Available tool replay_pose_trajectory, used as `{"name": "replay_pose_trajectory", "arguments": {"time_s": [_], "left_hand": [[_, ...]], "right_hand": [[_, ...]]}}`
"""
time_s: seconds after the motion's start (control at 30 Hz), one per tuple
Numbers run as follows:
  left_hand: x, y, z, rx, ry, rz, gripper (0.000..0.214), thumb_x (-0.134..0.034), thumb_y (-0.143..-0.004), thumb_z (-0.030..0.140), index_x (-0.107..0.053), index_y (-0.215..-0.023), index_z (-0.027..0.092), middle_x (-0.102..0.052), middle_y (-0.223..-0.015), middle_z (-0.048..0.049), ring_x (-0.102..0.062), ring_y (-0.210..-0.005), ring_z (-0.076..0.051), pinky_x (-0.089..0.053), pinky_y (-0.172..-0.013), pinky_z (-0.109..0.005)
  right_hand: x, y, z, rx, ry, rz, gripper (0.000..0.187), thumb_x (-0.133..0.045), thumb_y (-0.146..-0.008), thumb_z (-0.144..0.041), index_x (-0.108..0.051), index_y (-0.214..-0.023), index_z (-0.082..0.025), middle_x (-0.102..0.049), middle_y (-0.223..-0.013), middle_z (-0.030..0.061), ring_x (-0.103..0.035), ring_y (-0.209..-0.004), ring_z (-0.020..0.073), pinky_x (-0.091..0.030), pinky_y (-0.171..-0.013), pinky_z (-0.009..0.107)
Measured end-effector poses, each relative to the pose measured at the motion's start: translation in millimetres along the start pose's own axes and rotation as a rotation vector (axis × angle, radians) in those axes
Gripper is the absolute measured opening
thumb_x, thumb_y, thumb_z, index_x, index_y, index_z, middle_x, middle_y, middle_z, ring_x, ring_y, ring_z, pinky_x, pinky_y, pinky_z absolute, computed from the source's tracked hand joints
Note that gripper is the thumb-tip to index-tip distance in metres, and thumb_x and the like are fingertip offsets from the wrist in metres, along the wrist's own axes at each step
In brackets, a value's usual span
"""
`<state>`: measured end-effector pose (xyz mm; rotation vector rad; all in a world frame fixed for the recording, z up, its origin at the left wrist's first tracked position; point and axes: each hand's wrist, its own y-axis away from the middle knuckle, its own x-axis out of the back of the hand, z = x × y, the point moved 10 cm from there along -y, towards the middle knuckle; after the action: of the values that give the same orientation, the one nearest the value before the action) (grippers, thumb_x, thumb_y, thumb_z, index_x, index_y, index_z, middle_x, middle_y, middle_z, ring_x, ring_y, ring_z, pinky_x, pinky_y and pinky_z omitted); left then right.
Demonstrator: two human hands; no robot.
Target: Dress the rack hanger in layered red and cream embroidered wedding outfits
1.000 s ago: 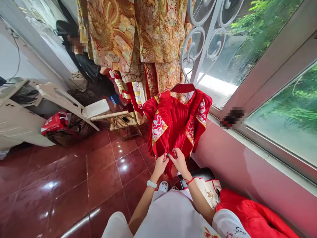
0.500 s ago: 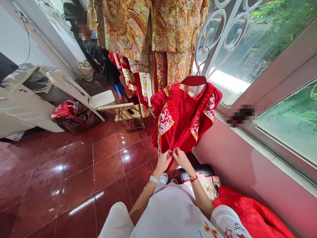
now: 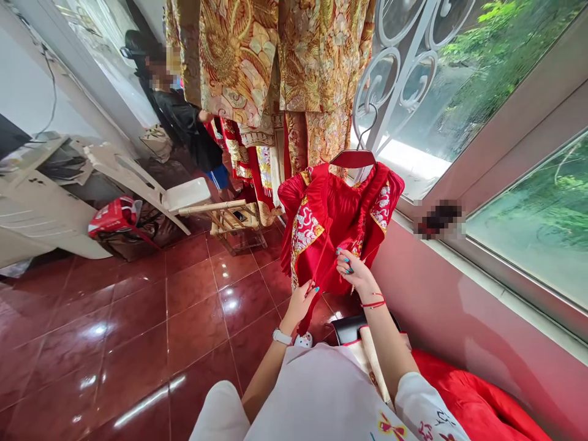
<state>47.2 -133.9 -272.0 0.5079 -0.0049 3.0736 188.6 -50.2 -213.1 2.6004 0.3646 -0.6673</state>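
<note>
Since the red embroidered robe (image 3: 337, 223) hung by a red hanger (image 3: 353, 158) from the white window grille (image 3: 395, 73), it faced both hands at twelve o'clock; fingers of the left hand (image 3: 298, 309) pinched a thin red cord (image 3: 320, 263) on its front, while those of the right hand (image 3: 353, 272) were open just beside it.

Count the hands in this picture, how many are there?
3. The person's left hand pinches the red robe, the right hand is raised beside it, and a co-worker's hand is by the gold robe. Another may be hidden.
</note>
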Motion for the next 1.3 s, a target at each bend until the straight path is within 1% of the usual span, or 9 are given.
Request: {"name": "replay_pose_trajectory", "arguments": {"time_s": [0.3,0.43,0.67,0.8,0.93,1.03,1.13,1.2,1.3], "left_hand": [[23.1,3,13,-0.041,0.025,0.071,0.034,-0.056,-0.093,0.041,-0.073,-0.105,0.014,-0.075,-0.093,-0.0099,-0.067,-0.085,-0.023,-0.053,-0.085,-0.036],[32.2,6,14,-0.029,0.005,0.083,0.037,-0.054,-0.093,0.044,-0.074,-0.102,0.014,-0.074,-0.086,-0.0088,-0.066,-0.081,-0.023,-0.053,-0.083,-0.037],[38.3,5,27,-0.024,0.040,0.075,0.040,-0.052,-0.094,0.047,-0.073,-0.109,0.017,-0.077,-0.099,-0.0099,-0.067,-0.086,-0.024,-0.053,-0.086,-0.036],[34.0,7,34,-0.059,0.049,0.036,0.037,-0.048,-0.096,0.043,-0.073,-0.104,0.017,-0.077,-0.099,-0.0091,-0.067,-0.087,-0.023,-0.053,-0.086,-0.035],[30.3,14,16,-0.013,-0.001,-0.018,0.035,-0.049,-0.096,0.039,-0.072,-0.109,0.018,-0.077,-0.103,-0.0093,-0.068,-0.089,-0.024,-0.053,-0.089,-0.038],[36.8,10,13,0.011,-0.102,-0.172,0.027,-0.057,-0.090,0.033,-0.073,-0.107,0.020,-0.077,-0.105,-0.0082,-0.069,-0.092,-0.024,-0.054,-0.089,-0.037],[72.5,-20,55,-0.126,-0.154,-0.268,0.022,-0.060,-0.086,0.026,-0.074,-0.102,0.022,-0.075,-0.104,-0.0064,-0.068,-0.092,-0.021,-0.054,-0.087,-0.033],[125.7,-62,108,-0.278,-0.147,-0.074,0.023,-0.053,-0.091,0.026,-0.072,-0.106,0.022,-0.073,-0.107,-0.0061,-0.067,-0.094,-0.020,-0.054,-0.089,-0.033],[199.9,-134,191,-0.498,-0.112,0.288,0.023,-0.052,-0.094,0.026,-0.066,-0.109,0.017,-0.070,-0.110,-0.0084,-0.065,-0.101,-0.020,-0.052,-0.097,-0.038]], "right_hand": [[-22,-12,-73,0.084,-0.136,0.149,0.022,-0.059,-0.083,-0.012,-0.043,-0.071,-0.022,-0.032,-0.051,-0.0113,-0.014,-0.039,0.0037,-0.021,-0.036,0.018],[-38,-6,-90,0.126,-0.112,0.103,0.027,-0.062,-0.079,-0.011,-0.040,-0.070,-0.023,-0.029,-0.053,-0.0115,-0.015,-0.040,0.0038,-0.020,-0.036,0.019],[-52,9,-105,0.212,-0.082,0.073,0.026,-0.065,-0.079,-0.016,-0.043,-0.068,-0.023,-0.027,-0.052,-0.0111,-0.013,-0.041,0.0047,-0.021,-0.038,0.021],[-59,21,-110,0.300,0.057,0.064,0.026,-0.072,-0.079,-0.034,-0.051,-0.069,-0.021,-0.027,-0.052,-0.0109,-0.017,-0.042,0.0044,-0.021,-0.040,0.022],[-59,31,-100,0.313,0.346,0.011,0.038,-0.072,-0.076,-0.052,-0.055,-0.067,-0.020,-0.033,-0.050,-0.0088,-0.021,-0.044,0.0052,-0.018,-0.042,0.023],[-36,35,-114,0.428,0.586,0.112,0.036,-0.064,-0.081,-0.055,-0.058,-0.074,-0.020,-0.046,-0.057,-0.0042,-0.035,-0.048,0.0090,-0.030,-0.046,0.024],[8,53,-163,0.781,0.822,0.532,0.039,-0.067,-0.078,-0.043,-0.061,-0.110,-0.020,-0.063,-0.093,0.0053,-0.056,-0.077,0.0180,-0.050,-0.070,0.032],[25,58,-183,0.932,1.026,0.756,0.065,-0.071,-0.073,-0.034,-0.051,-0.133,-0.020,-0.059,-0.122,0.0124,-0.056,-0.107,0.0267,-0.049,-0.094,0.044],[43,35,-186,0.904,1.230,0.810,0.081,-0.064,-0.073,-0.024,-0.039,-0.150,-0.018,-0.053,-0.138,0.0176,-0.052,-0.124,0.0331,-0.047,-0.101,0.049]]}}
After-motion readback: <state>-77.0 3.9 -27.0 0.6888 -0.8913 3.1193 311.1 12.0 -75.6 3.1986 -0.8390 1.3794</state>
